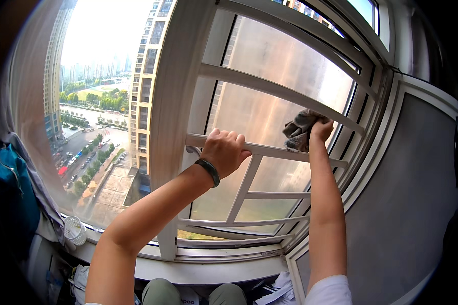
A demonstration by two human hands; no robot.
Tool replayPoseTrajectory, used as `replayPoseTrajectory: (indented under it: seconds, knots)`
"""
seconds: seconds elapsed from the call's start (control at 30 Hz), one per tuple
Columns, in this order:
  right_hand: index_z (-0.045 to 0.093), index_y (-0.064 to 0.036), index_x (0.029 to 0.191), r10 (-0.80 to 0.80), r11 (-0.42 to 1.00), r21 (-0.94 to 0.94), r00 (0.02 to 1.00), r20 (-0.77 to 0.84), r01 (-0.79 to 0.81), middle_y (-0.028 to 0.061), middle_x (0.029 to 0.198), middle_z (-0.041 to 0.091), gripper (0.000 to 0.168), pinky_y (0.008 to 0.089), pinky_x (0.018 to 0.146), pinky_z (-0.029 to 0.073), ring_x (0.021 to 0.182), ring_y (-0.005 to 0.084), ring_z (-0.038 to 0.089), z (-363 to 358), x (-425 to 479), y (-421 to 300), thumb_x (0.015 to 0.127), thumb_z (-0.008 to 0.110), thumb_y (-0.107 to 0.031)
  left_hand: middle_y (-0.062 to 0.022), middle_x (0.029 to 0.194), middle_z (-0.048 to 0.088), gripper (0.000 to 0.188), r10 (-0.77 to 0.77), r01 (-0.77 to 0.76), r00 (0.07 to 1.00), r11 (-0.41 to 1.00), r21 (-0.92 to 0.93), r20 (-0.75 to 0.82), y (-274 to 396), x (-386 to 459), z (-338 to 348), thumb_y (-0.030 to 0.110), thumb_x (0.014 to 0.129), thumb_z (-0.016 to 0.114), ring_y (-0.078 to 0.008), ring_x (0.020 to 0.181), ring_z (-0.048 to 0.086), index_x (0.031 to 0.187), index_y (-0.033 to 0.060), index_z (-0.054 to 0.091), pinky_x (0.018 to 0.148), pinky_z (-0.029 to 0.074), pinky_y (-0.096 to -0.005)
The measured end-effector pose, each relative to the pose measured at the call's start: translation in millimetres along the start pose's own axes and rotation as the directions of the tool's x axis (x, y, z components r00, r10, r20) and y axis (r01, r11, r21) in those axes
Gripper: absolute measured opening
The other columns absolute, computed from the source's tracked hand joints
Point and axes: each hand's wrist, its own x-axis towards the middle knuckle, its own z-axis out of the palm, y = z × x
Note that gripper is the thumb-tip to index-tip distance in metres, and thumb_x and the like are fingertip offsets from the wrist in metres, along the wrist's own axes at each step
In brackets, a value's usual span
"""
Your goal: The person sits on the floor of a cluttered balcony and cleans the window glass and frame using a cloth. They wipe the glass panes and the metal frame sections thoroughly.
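My left hand (225, 152) is wrapped around a white horizontal bar (269, 149) of the window guard, with a dark bangle (208, 172) on its wrist. Through the gap above that bar reaches my right hand (322, 129), gripping a bunched grey cloth (302, 129). The cloth is near the right side of a window pane (259, 110) behind the bars; whether it presses on the glass I cannot tell. Hazy streaks and reflections cover the pane.
At left, a fixed pane (99, 114) looks down from a great height on a street and towers. A white perforated basket (75, 230) stands on the sill (210, 270). A grey-panelled screen frame (400, 198) is at right. Clothes (278, 291) lie below, and a blue bag (17, 187) hangs left.
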Motion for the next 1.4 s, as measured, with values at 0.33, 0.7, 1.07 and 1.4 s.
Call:
replayPoseTrajectory:
  seconds: [0.33,0.7,1.07,1.4]
  knots:
    - [0.057,0.000,0.110,-0.612,0.735,-0.356,0.790,0.015,0.576,0.0248,0.112,0.058,0.050,0.0499,0.098,0.040,0.111,0.0398,0.052,77,-44,-76,0.081,0.065,-0.040,-0.0033,0.065,0.053,0.032,0.034,-0.034,0.993,0.999,0.007,-0.113,-2,-3,7,0.037,0.078,0.072,-0.0196,0.063,0.055,0.074,0.0094,0.054,0.066,0.042,-0.0353]
    - [0.051,-0.013,0.120,-0.935,0.283,-0.220,0.319,0.153,0.934,0.0089,0.130,0.048,0.037,0.0492,0.098,0.040,0.124,0.0322,0.044,103,-59,-111,0.084,0.060,-0.022,-0.0027,0.069,0.054,0.036,0.102,-0.097,0.974,0.995,0.033,-0.203,-14,-6,9,0.042,0.078,0.070,-0.0195,0.065,0.054,0.076,0.0104,0.053,0.066,0.041,-0.0347]
    - [0.054,0.003,0.111,-0.914,0.272,-0.357,0.356,0.195,0.894,0.0189,0.115,0.054,0.029,0.0489,0.098,0.041,0.112,0.0396,0.048,40,34,-13,0.085,0.056,-0.011,-0.0248,0.151,0.017,0.070,-0.313,0.262,0.935,0.926,-0.273,-0.165,19,-137,105,0.015,0.080,0.063,-0.0397,0.140,0.018,0.142,0.0034,0.030,0.110,0.015,-0.0493]
    - [0.058,-0.002,0.108,-0.932,0.218,-0.327,0.295,0.210,0.920,0.0162,0.111,0.058,0.024,0.0450,0.097,0.043,0.110,0.0364,0.052,45,52,-2,0.086,0.054,-0.010,-0.0265,0.151,-0.016,0.091,-0.827,0.753,0.540,0.559,-0.348,-0.158,-12,-47,154,0.039,0.089,0.058,-0.0424,0.142,-0.004,0.148,0.0055,-0.002,0.110,0.014,-0.0549]
